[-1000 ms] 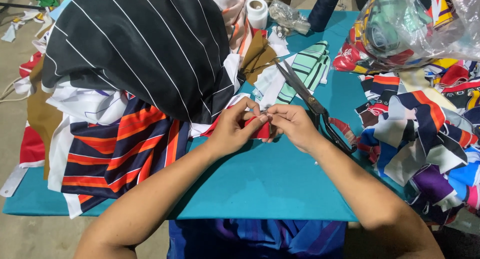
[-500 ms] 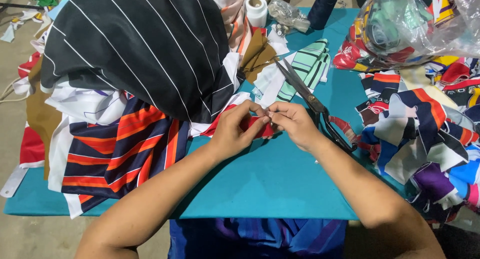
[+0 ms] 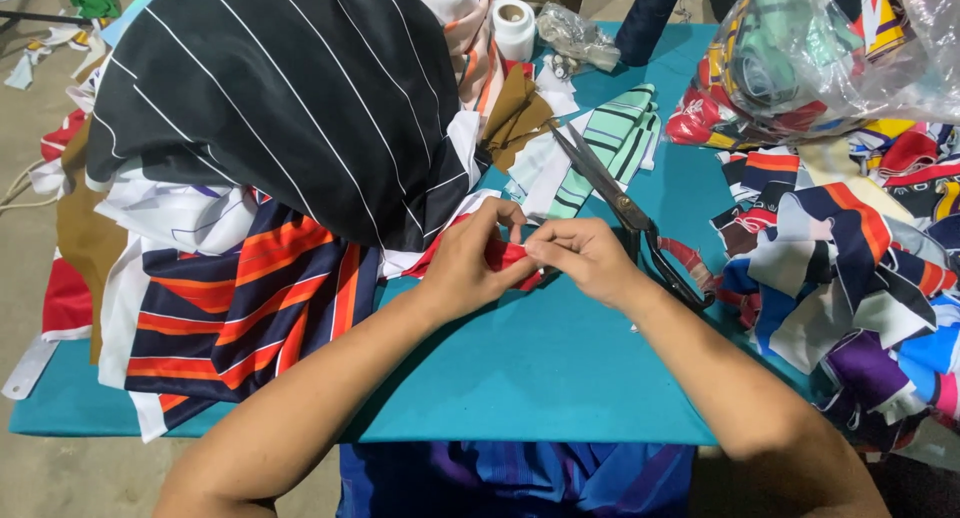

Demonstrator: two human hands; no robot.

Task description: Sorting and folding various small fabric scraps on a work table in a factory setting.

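My left hand and my right hand meet over the teal table, both pinching a small red piece of fabric between their fingers. Most of the piece is hidden by the fingers. A pair of large black scissors lies just to the right of my right hand, blades pointing away and to the left, handles by my wrist.
A tall heap of fabric topped by black cloth with white stripes fills the left. Striped scraps and a clear plastic bag of cloth crowd the right. A white tape roll and a dark thread cone stand at the back.
Both hands stay together on the red piece; the fingers have shifted slightly, working it. The scissors have not moved.
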